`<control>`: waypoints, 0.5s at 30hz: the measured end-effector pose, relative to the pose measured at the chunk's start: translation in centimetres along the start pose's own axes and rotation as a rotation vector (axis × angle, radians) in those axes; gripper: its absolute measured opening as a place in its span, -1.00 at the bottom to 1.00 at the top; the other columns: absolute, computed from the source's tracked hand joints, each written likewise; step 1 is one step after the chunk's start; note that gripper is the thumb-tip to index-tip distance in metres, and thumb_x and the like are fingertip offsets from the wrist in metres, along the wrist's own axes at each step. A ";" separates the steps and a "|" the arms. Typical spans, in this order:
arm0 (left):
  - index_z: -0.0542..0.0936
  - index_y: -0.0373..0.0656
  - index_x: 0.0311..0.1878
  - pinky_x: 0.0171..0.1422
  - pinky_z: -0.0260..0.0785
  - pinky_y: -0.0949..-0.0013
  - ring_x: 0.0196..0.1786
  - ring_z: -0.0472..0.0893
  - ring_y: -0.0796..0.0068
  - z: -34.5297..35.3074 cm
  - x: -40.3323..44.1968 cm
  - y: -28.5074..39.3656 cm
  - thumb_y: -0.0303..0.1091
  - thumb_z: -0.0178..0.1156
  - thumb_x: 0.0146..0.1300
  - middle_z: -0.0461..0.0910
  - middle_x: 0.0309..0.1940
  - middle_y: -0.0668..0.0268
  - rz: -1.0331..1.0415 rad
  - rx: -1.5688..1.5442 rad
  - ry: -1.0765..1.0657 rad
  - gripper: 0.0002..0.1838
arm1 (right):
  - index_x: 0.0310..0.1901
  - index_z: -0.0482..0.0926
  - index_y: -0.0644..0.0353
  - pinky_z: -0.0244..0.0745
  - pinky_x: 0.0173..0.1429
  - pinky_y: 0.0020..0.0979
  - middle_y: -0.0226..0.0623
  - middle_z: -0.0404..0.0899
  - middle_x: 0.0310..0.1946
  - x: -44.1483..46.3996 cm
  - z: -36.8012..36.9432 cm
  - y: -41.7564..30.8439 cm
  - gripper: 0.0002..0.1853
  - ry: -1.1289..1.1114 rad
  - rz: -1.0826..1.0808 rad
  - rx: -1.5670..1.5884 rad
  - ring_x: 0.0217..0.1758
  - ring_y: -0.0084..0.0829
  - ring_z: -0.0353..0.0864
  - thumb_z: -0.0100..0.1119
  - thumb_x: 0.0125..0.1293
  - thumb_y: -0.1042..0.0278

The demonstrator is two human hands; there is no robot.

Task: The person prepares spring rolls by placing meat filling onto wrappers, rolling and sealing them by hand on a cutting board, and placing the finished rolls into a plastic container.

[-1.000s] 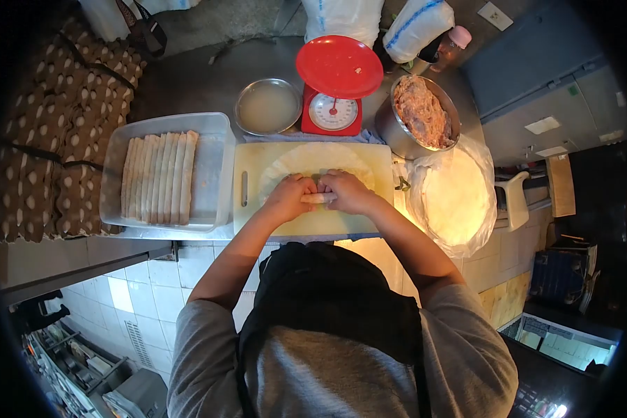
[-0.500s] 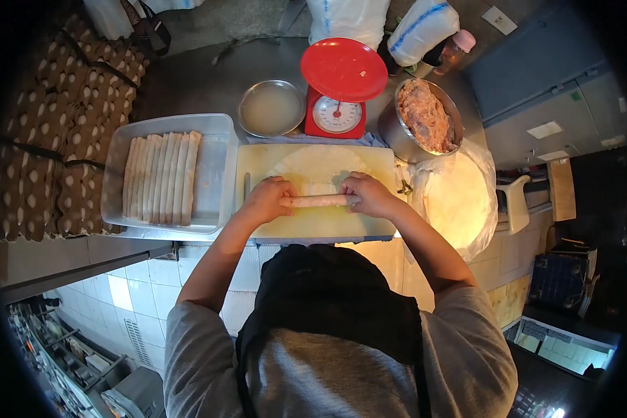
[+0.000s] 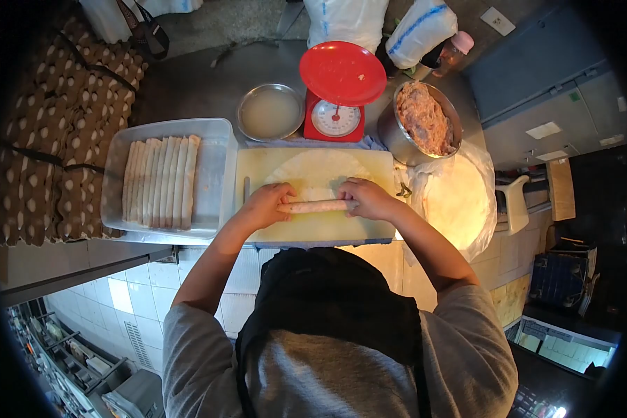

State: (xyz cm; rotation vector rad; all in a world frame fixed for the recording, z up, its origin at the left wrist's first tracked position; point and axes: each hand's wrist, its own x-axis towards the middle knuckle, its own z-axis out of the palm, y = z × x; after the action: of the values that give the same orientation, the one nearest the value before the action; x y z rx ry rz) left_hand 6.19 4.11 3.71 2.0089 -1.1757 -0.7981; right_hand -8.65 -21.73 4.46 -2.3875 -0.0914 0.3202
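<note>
A long thin meat-filled roll [image 3: 316, 207] lies level across the near part of the yellow cutting board [image 3: 306, 231]. My left hand [image 3: 270, 203] is closed round its left end, fingers curled over. At the other end my right hand [image 3: 364, 198] grips it the same way. Just beyond the roll, a round pale wrapper sheet [image 3: 318, 167] lies flat on the board. To the left, a clear plastic tub [image 3: 217, 174] holds several finished rolls [image 3: 159, 182] side by side. On the right, a stack of wrapper sheets [image 3: 456, 198] rests in a plastic bag.
Behind the board stand a metal bowl of cloudy liquid [image 3: 270, 111] and a red kitchen scale [image 3: 335, 115]. A metal pot [image 3: 390, 129] heaped with meat filling [image 3: 425, 118] is at the back right. Egg trays [image 3: 70, 139] are stacked far left.
Both hands stay at the ends of the roll. The roll sits slightly nearer to me, and more of the wrapper beyond it shows.
</note>
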 end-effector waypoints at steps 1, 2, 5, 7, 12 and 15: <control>0.60 -0.16 -0.16 -0.09 0.48 0.29 -0.24 0.60 0.21 -0.1 -0.1 -0.1 -0.50 0.52 -0.24 0.59 -0.26 0.18 -0.014 -0.046 0.001 -0.54 | -0.21 0.50 0.14 0.49 -0.05 -0.23 -0.28 0.55 -0.29 -0.1 -0.2 0.2 -0.54 -0.006 0.011 0.037 -0.13 -0.17 0.58 0.51 -0.20 0.46; 0.60 -0.16 -0.14 -0.05 0.48 0.27 -0.21 0.60 0.20 -0.2 0.0 -0.5 -0.49 0.51 -0.22 0.60 -0.23 0.17 -0.030 -0.074 0.011 -0.53 | -0.20 0.50 0.13 0.49 -0.05 -0.23 -0.27 0.56 -0.29 0.0 -0.6 0.6 -0.54 -0.022 0.080 0.098 -0.14 -0.16 0.58 0.51 -0.19 0.44; 0.60 -0.12 -0.04 0.08 0.44 0.22 -0.07 0.58 0.16 -0.8 0.4 -0.8 -0.44 0.48 -0.13 0.59 -0.13 0.16 -0.046 0.007 0.080 -0.51 | -0.18 0.52 0.13 0.49 -0.06 -0.23 -0.25 0.58 -0.30 0.3 -1.6 1.4 -0.57 0.036 0.167 0.119 -0.16 -0.15 0.59 0.49 -0.13 0.39; 0.59 -0.08 0.06 0.20 0.40 0.18 0.05 0.55 0.13 -1.7 0.6 1.3 -0.40 0.44 -0.05 0.58 -0.03 0.14 -0.008 0.284 0.184 -0.49 | -0.18 0.54 0.15 0.49 -0.06 -0.22 -0.25 0.58 -0.31 0.5 -1.7 1.6 -0.59 0.221 0.060 -0.090 -0.16 -0.15 0.60 0.48 -0.10 0.36; 0.46 -0.12 0.26 0.42 0.20 0.13 0.30 0.39 0.08 3.4 1.1 2.3 -0.35 0.30 0.12 0.43 0.24 0.09 0.182 0.237 0.171 -0.42 | 0.15 0.51 0.14 0.35 0.31 -0.14 -0.12 0.51 0.12 -0.1 2.1 -0.8 -0.49 0.275 -0.150 -0.182 0.21 -0.08 0.47 0.28 0.09 0.42; 0.40 -0.21 0.30 0.46 0.14 0.11 0.36 0.32 0.09 5.7 -1.6 3.6 -0.36 0.27 0.13 0.36 0.30 0.10 0.207 0.304 0.199 -0.38 | 0.27 0.41 0.15 0.22 0.41 -0.09 -0.11 0.43 0.21 -2.8 4.1 -2.8 -0.37 0.287 -0.113 -0.457 0.31 -0.08 0.37 0.29 0.10 0.34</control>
State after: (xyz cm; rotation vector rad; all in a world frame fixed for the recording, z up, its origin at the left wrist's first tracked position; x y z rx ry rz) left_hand -0.62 2.82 3.45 2.1037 -1.4233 -0.3227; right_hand -12.36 -17.43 3.94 -2.8380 -0.1813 -0.1133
